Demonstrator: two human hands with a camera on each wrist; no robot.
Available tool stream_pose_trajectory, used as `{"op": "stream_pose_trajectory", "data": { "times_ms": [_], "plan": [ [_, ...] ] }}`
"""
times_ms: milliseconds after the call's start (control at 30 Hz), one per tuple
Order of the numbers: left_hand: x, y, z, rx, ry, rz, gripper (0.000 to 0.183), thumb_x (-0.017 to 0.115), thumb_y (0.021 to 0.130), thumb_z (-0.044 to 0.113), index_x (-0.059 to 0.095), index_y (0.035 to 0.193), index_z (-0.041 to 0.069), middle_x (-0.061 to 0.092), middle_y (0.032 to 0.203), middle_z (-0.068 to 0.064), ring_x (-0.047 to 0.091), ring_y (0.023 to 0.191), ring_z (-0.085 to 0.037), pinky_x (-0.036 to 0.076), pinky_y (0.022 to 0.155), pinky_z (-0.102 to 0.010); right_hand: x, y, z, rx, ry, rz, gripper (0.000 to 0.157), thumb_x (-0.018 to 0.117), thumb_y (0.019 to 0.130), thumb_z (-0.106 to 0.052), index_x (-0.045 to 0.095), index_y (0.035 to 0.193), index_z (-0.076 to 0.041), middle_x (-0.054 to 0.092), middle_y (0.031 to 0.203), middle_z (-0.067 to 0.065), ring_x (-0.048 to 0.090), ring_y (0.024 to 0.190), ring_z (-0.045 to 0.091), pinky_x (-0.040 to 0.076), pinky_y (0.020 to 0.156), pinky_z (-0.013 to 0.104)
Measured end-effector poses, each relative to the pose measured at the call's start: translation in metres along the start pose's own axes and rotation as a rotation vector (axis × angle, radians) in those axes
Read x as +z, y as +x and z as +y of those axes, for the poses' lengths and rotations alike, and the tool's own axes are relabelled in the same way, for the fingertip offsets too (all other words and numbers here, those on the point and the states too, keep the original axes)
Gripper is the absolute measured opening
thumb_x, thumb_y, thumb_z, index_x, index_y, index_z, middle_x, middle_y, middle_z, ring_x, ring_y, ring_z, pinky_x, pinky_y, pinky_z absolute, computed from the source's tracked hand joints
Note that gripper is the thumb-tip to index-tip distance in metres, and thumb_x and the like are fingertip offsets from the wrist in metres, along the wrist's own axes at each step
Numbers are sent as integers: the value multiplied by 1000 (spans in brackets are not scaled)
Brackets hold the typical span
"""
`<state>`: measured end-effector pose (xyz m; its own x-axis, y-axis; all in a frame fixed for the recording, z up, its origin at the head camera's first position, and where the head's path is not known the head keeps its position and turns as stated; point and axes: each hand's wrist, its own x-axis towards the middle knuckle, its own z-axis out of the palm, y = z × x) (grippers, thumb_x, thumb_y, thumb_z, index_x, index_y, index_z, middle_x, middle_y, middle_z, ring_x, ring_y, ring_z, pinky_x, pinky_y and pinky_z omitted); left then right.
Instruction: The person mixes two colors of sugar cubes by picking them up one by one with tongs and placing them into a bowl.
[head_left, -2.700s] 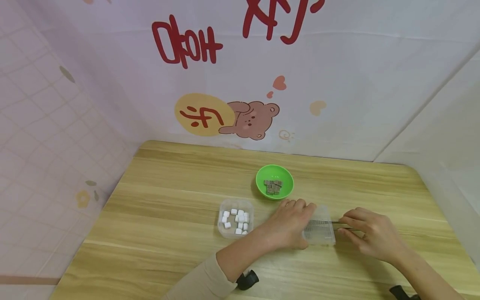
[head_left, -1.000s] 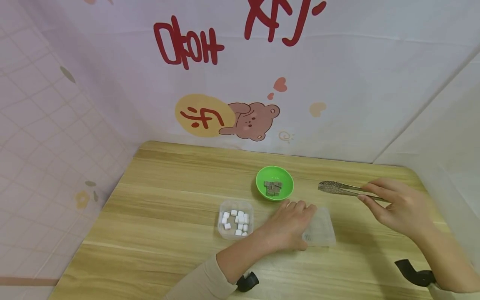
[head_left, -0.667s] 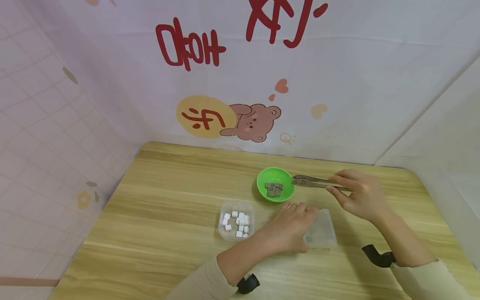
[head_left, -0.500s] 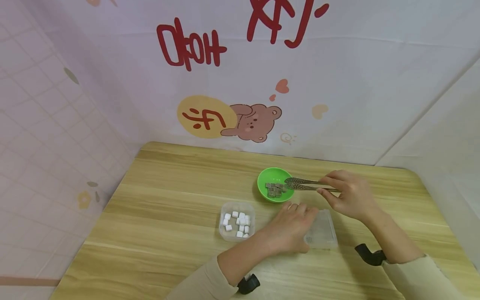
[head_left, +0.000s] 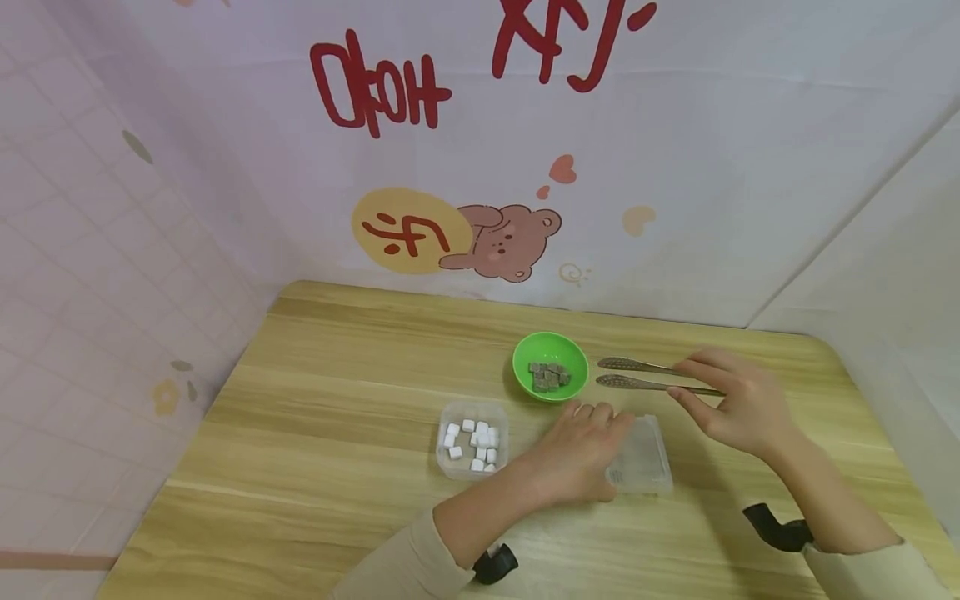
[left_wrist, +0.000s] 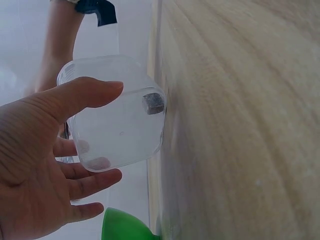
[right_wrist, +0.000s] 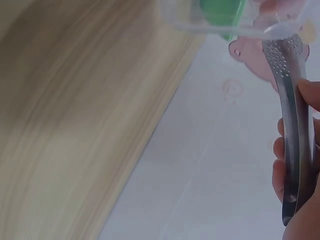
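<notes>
My left hand grips a clear plastic container tilted on its side on the table, thumb on one side and fingers on the other. Inside it, in the left wrist view, a grey stone cube lies close to the table side. A pair of perforated metal tongs is in my right hand, held between thumb and fingers. The tongs' tips are spread apart with nothing between them, just right of a green bowl. Several grey cubes sit together in the bowl.
A second clear container with several white cubes stands left of my left hand. Black straps circle the wrists. A printed cloth wall rises behind the wooden table.
The tongs came out of the tilted container and reached into the green bowl. One more grey cube now lies at the pile's right side. The tongs have drawn back right and opened.
</notes>
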<state>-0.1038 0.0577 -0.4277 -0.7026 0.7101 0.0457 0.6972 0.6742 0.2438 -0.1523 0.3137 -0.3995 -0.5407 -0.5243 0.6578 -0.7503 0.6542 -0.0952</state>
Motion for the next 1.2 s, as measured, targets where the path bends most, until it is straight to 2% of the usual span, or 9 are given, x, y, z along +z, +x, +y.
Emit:
{"op": "stream_pose_trajectory", "data": {
  "times_ms": [67, 233, 400, 633, 767, 867, 1000, 1100, 1200],
  "plan": [
    [0, 0, 0, -3, 1, -3, 88, 91, 74, 40, 47, 147, 17, 54, 117, 5, 53, 108, -11, 37, 112, -34, -8, -8, 2, 23, -31, 1, 63, 53, 103, -58, 80, 96, -2, 75, 92, 10, 70, 75, 31, 50, 59, 40],
    [-2, -1, 0, -13, -2, -21, 91, 91, 75, 41, 45, 150, 16, 55, 121, 4, 53, 111, -11, 37, 113, -34, -23, -29, 12, 41, -71, 30, 69, 53, 100, -63, 80, 99, 0, 75, 92, 13, 66, 74, 30, 50, 58, 33],
    [-2, 0, 0, -23, 4, -28, 92, 91, 75, 44, 45, 150, 16, 54, 120, 4, 52, 109, -11, 37, 112, -33, -33, -48, 21, 42, -88, 62, 70, 53, 99, -66, 81, 102, -1, 75, 92, 13, 64, 80, 20, 48, 55, 32],
    [-1, 0, 2, -27, 2, -30, 91, 91, 75, 42, 45, 150, 16, 54, 121, 4, 52, 110, -11, 36, 113, -34, -50, -70, 18, 95, -84, -3, 72, 50, 100, -67, 79, 102, -2, 73, 93, 13, 59, 93, 6, 46, 67, 29],
    [-1, 0, 3, -30, 1, -32, 93, 91, 75, 42, 44, 151, 16, 54, 123, 4, 53, 111, -11, 36, 114, -35, -57, -79, 18, 93, -62, -31, 69, 54, 99, -67, 79, 102, -3, 73, 92, 11, 59, 96, 3, 46, 75, 20],
    [-1, 0, 3, -27, 6, -29, 93, 91, 75, 43, 44, 151, 16, 54, 122, 4, 53, 111, -11, 36, 114, -34, -60, -85, 16, 74, -61, -39, 63, 60, 96, -66, 79, 100, -6, 74, 92, 8, 59, 96, -1, 49, 71, 17],
    [-1, 0, 3, -29, 4, -25, 92, 91, 75, 43, 45, 150, 16, 54, 121, 4, 53, 110, -11, 36, 113, -34, -64, -90, 9, 89, -75, -107, 46, 72, 90, -54, 79, 102, -10, 74, 96, 3, 58, 98, -3, 51, 66, 20],
    [-2, 0, 3, -31, -2, -26, 92, 91, 75, 42, 45, 150, 17, 54, 121, 4, 53, 110, -11, 35, 114, -35, -62, -93, 3, 100, -72, -151, 45, 71, 92, -54, 79, 104, -12, 73, 99, -2, 58, 97, -2, 51, 67, 22],
    [-2, -1, 3, -31, -4, -26, 91, 91, 75, 42, 45, 150, 17, 54, 120, 4, 53, 110, -11, 35, 115, -35, -56, -94, -2, 81, -72, -163, 51, 61, 97, -61, 79, 104, -14, 72, 100, -6, 61, 93, 2, 52, 65, 24]
  ]
}}
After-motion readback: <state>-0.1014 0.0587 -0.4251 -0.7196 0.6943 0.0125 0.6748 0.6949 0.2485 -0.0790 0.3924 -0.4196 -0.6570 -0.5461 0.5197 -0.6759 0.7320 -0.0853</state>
